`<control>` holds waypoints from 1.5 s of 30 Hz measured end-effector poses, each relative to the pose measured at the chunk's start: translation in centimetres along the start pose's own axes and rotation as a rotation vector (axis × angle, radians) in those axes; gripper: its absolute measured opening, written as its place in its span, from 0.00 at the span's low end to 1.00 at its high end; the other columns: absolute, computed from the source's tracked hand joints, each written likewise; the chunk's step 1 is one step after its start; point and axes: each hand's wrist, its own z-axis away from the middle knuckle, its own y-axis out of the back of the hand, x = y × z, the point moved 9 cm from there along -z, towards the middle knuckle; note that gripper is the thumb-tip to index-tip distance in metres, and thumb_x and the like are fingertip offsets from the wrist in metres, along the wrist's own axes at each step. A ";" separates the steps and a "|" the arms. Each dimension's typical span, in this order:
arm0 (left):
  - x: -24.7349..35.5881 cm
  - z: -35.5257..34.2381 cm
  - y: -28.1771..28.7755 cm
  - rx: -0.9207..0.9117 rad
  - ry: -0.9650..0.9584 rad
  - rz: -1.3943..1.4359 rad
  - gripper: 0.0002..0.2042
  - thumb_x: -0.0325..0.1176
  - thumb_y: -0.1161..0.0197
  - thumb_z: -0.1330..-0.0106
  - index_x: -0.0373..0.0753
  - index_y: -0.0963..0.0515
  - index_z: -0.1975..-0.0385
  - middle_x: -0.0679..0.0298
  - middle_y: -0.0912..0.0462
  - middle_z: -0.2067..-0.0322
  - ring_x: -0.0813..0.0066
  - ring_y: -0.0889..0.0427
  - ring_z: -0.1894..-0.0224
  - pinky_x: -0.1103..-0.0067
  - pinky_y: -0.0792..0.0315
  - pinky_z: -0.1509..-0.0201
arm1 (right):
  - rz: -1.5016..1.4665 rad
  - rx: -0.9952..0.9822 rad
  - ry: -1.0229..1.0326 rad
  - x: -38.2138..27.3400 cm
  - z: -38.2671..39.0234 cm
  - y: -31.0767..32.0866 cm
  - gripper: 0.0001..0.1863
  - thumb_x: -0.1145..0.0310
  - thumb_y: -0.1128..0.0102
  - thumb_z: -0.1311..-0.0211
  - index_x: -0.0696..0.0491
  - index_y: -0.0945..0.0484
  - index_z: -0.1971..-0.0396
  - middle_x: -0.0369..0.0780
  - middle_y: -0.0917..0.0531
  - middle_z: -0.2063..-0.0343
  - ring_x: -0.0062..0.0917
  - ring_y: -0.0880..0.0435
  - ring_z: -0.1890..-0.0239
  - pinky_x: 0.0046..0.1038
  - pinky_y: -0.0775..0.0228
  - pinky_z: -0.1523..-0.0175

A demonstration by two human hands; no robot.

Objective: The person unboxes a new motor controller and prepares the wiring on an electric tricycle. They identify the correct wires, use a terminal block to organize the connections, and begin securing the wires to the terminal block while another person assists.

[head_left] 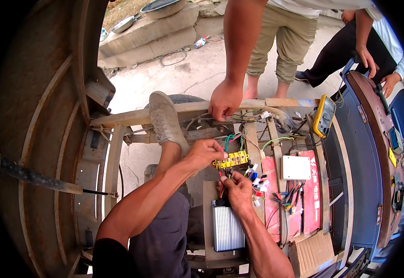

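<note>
A yellow terminal block (232,160) with metal screws lies on the vehicle frame between my hands. My left hand (205,153) is closed in a pinch at the block's left end, where a bit of red wire shows at the fingertips. Just below the block, my right hand (239,189) pinches thin wires, one of them red. These run down toward a finned silver controller box (228,228). Green wires (229,140) come up behind the block. White, blue and red plug connectors (257,181) cluster to the right of my right hand.
Red battery packs (312,194) carry a white box (296,167) at right. A yellow multimeter (324,116) leans on the frame. Another person's hand (225,99) reaches to wires at the far rail (188,109). My shoe (165,118) rests there. A second person stands by the blue panel (350,153).
</note>
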 end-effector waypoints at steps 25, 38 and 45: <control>0.1 0.5 -0.5 -0.045 0.030 -0.003 0.08 0.34 0.30 0.36 0.41 0.23 0.66 0.69 0.15 0.70 0.85 0.19 0.68 0.83 0.27 0.69 | -0.051 0.097 -0.037 0.2 0.0 0.5 0.05 0.74 0.43 0.34 0.59 0.24 0.69 0.37 0.19 0.77 0.17 0.23 0.77 0.19 0.32 0.70; 0.0 0.7 -0.5 -0.061 0.049 -0.010 0.08 0.33 0.31 0.35 0.41 0.24 0.64 0.68 0.14 0.66 0.83 0.17 0.64 0.80 0.23 0.63 | -0.078 0.160 -0.089 1.0 -0.5 0.6 0.06 0.75 0.43 0.36 0.61 0.25 0.62 0.38 0.19 0.78 0.19 0.22 0.80 0.21 0.32 0.74; 0.0 1.0 -0.6 -0.230 0.056 0.102 0.10 0.24 0.36 0.36 0.36 0.27 0.57 0.62 0.15 0.59 0.76 0.16 0.56 0.77 0.19 0.52 | -0.098 0.168 -0.088 0.6 -0.3 0.5 0.07 0.76 0.43 0.36 0.62 0.26 0.61 0.39 0.19 0.78 0.19 0.23 0.80 0.21 0.32 0.74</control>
